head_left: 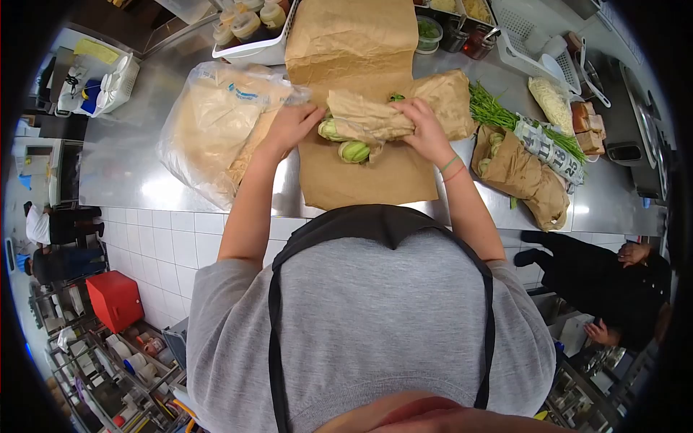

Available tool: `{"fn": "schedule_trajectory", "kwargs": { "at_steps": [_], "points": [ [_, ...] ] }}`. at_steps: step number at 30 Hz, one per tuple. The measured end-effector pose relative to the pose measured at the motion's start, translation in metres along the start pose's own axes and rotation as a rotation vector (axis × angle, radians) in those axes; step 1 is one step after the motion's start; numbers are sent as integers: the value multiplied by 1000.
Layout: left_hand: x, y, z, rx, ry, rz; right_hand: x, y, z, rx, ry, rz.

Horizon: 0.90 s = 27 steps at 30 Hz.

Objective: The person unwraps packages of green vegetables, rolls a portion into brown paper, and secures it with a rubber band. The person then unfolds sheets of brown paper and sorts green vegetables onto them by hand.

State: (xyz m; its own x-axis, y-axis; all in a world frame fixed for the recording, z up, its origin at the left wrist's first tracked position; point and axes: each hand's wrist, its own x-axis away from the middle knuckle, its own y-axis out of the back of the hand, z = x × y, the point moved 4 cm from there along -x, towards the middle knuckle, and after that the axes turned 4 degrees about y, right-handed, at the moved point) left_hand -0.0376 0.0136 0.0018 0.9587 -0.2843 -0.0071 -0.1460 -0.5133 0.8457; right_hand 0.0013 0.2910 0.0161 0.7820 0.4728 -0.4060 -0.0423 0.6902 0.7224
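A crumpled brown paper wrap (372, 119) lies over pale green vegetables, with a ribbed one (354, 151) showing at its lower left; their exact kind is unclear. My right hand (426, 128) is closed on the right end of the wrap. At the opposite end, my left hand (290, 128) has its fingers bent together against the wrap's edge. Under the bundle is a flat sheet of brown paper (368, 184), its far part (350, 36) reaching toward the back of the counter. A little green shows beside my right fingertips.
A clear plastic bag (206, 123) with brown paper lies left on the steel counter (119, 151). Right are another brown paper bundle (530, 184), green stalks (491, 105) and a printed bag (545, 148). A white bottle basket (263, 52) stands behind; another person (613, 281) is at right.
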Motion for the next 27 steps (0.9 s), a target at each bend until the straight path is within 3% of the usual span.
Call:
{"fn": "schedule_trajectory", "kwargs": {
  "at_steps": [2,6,7,9,11,14,20,24,26,27],
  "points": [
    [23,1,2,401,41,80,-8,1,-4,-95,-70,-56],
    [68,10,-41,373,-80,29,-20,0,-14,-169,-104,-10],
    [72,13,-52,361,-77,22,-25,-3,-14,-123,-92,-22],
    [85,6,-87,225,-343,-53,-24,-4,-10,-73,-89,-12],
    [85,-5,-84,229,-311,30,-28,4,-6,-105,-135,21],
    [75,-2,-29,-167,-148,-103,-20,22,-14,-318,-139,71],
    [42,17,-42,-223,-115,-406,-10,23,-19,-543,-183,174],
    [23,13,-50,-168,-135,-283,2,23,-25,-640,-233,77],
    [19,-8,-43,255,-106,-95,6,26,-34,-871,-353,-105],
    [19,-12,-46,254,-111,-89,7,24,-35,-871,-356,-111]
  ]
}}
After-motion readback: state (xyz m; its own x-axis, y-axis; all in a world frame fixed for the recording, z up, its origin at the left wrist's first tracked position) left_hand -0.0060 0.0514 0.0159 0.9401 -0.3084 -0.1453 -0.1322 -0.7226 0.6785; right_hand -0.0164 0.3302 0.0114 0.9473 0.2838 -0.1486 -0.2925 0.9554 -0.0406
